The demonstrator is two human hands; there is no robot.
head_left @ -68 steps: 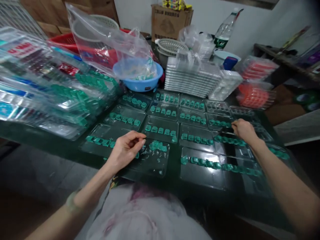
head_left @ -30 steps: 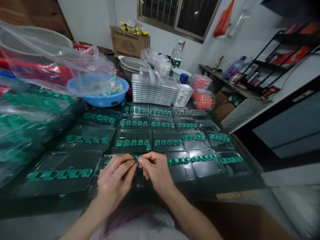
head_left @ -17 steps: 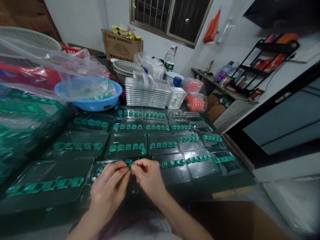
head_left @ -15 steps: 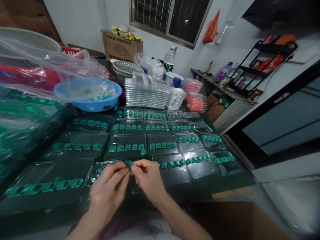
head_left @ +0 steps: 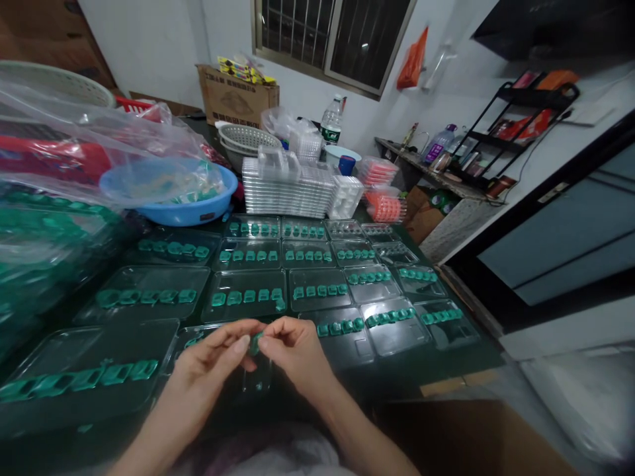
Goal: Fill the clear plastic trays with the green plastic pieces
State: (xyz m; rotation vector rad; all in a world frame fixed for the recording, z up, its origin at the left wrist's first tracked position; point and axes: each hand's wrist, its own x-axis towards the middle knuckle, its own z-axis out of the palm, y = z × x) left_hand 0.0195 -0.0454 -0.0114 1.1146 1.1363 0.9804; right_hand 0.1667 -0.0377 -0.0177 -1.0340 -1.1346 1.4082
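Note:
A small green translucent piece is pinched between the fingertips of my left hand and my right hand. Both hands are above a clear tray near the table's front edge, which they partly cover. Around them lie rows of clear plastic trays, most bearing a line of green pieces. A large tray with several green pieces sits to the left of my hands, and another tray with green pieces to the right.
Behind the trays are a blue basin, stacked clear trays and a cardboard box. Bagged green pieces are heaped at the left. Pink packs stand at the back right, near a side shelf.
My left hand has turned and its fingers have spread somewhat, showing more of the green piece. The whole view has shifted slightly.

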